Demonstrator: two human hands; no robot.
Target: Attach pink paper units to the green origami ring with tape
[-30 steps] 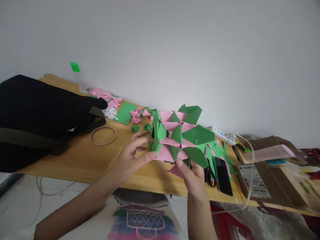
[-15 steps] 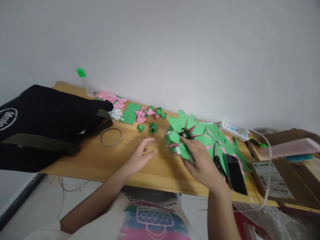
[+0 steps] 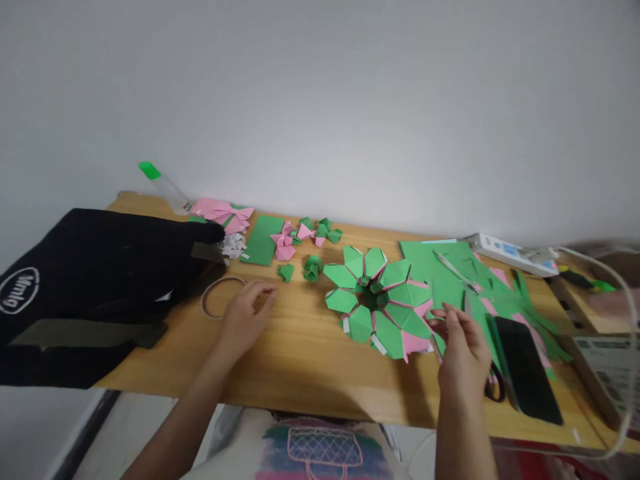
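Note:
A ring-shaped folded-paper ornament [image 3: 400,311], green with pink parts and a dark hole in its middle, sits on the wooden table in front of me. Just to its right is my right hand [image 3: 463,340], fingers curved and apart, nothing visible in them; whether the fingertips touch the ornament's edge I cannot tell. On the left, my left hand [image 3: 249,313] is open with loosely bent fingers. It overlaps the right side of a thin pale hoop [image 3: 206,308], and contact is unclear. Small folded green pieces [image 3: 313,268] and pink pieces [image 3: 285,243] lie beyond the hands.
A black bag [image 3: 110,267] covers the table's left end. Pink folded sheets [image 3: 220,210], white paper bits [image 3: 233,245] and a green sheet [image 3: 263,240] lie behind. At right are scissors [image 3: 495,383], a phone [image 3: 527,370], green paper [image 3: 425,257], a power strip [image 3: 515,255] and its cable [image 3: 617,287].
My right hand has let go of the paper ornament, now resting on the table, and moved off its right side. My left hand has shifted left to the hoop. The view has turned slightly.

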